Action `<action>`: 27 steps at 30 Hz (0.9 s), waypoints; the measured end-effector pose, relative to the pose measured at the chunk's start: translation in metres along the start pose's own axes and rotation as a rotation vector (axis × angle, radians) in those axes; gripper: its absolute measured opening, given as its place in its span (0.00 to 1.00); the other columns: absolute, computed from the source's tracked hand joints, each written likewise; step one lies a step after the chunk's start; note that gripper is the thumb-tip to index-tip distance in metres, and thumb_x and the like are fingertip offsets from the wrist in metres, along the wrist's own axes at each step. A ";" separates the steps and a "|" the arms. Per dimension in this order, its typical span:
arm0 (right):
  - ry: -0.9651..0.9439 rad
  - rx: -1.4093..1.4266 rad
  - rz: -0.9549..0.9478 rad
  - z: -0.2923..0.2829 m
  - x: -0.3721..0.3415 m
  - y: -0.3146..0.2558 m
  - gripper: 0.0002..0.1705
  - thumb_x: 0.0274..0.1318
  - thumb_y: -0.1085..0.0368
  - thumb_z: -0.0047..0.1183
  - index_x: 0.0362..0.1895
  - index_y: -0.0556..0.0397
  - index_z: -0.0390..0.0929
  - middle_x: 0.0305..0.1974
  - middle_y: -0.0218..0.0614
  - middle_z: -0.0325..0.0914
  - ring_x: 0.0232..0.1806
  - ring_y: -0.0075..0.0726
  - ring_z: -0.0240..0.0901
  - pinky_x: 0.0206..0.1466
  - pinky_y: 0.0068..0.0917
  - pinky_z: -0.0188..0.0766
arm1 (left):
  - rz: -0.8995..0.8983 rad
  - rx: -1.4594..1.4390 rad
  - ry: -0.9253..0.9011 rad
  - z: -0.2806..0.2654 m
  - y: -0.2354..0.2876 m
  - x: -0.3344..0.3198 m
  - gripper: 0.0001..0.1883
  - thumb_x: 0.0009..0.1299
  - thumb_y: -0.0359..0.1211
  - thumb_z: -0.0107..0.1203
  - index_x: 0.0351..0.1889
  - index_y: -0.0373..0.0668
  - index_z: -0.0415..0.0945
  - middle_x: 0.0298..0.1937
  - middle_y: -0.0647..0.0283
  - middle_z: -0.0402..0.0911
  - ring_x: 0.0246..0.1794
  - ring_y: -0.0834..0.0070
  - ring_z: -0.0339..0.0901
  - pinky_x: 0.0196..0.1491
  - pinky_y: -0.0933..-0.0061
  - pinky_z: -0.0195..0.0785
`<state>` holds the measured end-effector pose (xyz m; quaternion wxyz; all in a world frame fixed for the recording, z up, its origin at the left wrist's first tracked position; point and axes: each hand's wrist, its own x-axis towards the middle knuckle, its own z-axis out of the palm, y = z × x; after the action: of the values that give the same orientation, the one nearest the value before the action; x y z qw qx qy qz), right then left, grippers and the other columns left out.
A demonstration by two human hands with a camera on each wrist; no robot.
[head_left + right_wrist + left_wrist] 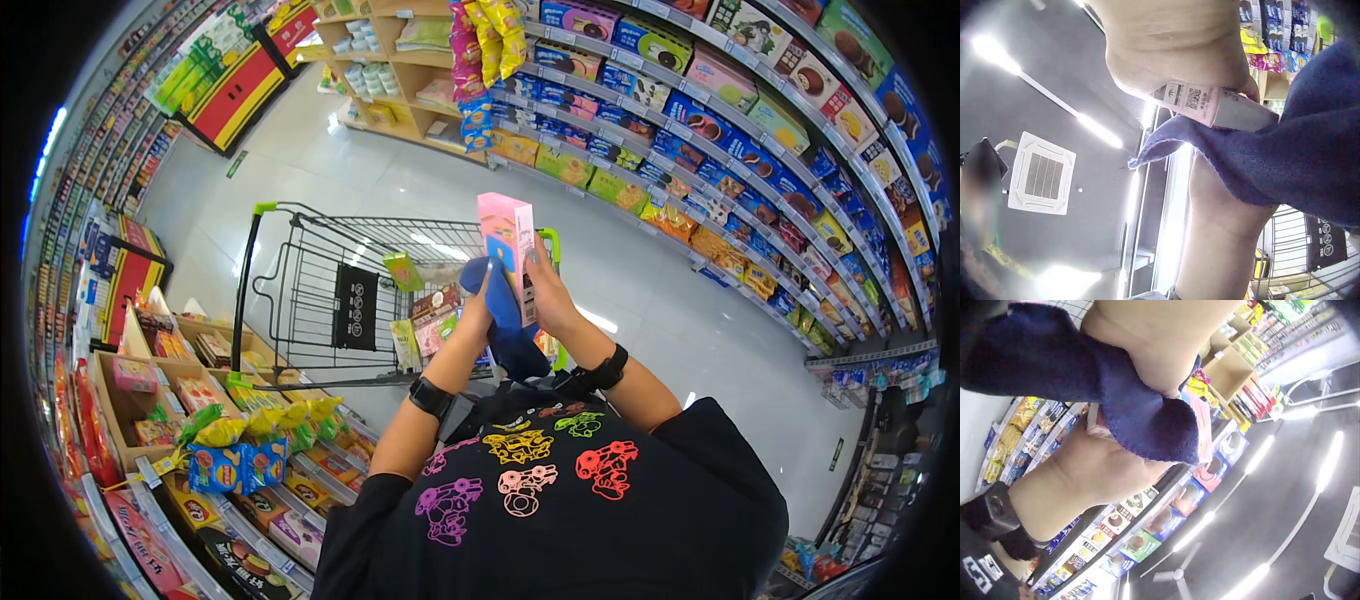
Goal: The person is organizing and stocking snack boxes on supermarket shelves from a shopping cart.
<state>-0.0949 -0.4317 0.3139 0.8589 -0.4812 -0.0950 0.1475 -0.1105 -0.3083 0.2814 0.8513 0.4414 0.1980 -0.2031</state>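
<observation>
A pink box stands upright before the chest, above the rear end of the shopping cart. My right hand grips its right side, fingers along the edge. On the other side my left hand pinches a dark blue cloth against the box front. The cloth hangs down toward the shirt. In the left wrist view the cloth covers much of the box, with a pink strip showing beyond it. The right wrist view shows the box's printed end with a square code under the right palm.
A wire shopping cart with several packages in it stands ahead. Tall shelves of boxed biscuits curve along the right. At lower left a wooden display holds snacks, with blue chip bags hanging from it. Tiled floor lies beyond the cart.
</observation>
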 end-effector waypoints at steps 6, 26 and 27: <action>0.207 0.170 0.204 -0.008 0.007 0.030 0.26 0.65 0.58 0.33 0.65 0.48 0.49 0.56 0.35 0.61 0.56 0.30 0.60 0.57 0.28 0.60 | -0.026 -0.094 0.145 -0.047 -0.050 0.026 0.23 0.67 0.47 0.47 0.52 0.41 0.68 0.44 0.64 0.77 0.42 0.73 0.76 0.45 0.72 0.71; 0.266 -0.735 0.585 -0.016 0.032 0.290 0.39 0.52 0.59 0.53 0.65 0.48 0.46 0.54 0.54 0.63 0.52 0.54 0.64 0.52 0.40 0.62 | -0.443 -0.540 0.178 -0.221 -0.081 0.045 0.20 0.72 0.47 0.35 0.47 0.43 0.70 0.39 0.59 0.78 0.38 0.67 0.77 0.46 0.65 0.71; 0.297 -0.852 0.619 -0.016 0.034 0.302 0.40 0.51 0.59 0.53 0.64 0.48 0.46 0.54 0.56 0.63 0.53 0.56 0.64 0.52 0.41 0.62 | -0.449 -0.523 0.199 -0.225 -0.078 0.048 0.20 0.72 0.46 0.35 0.48 0.43 0.69 0.40 0.60 0.78 0.40 0.68 0.76 0.47 0.66 0.70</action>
<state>-0.1068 -0.2838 0.0477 0.5086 -0.8077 0.1218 0.2722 -0.1460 -0.1704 0.0841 0.8463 0.1716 0.4171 -0.2834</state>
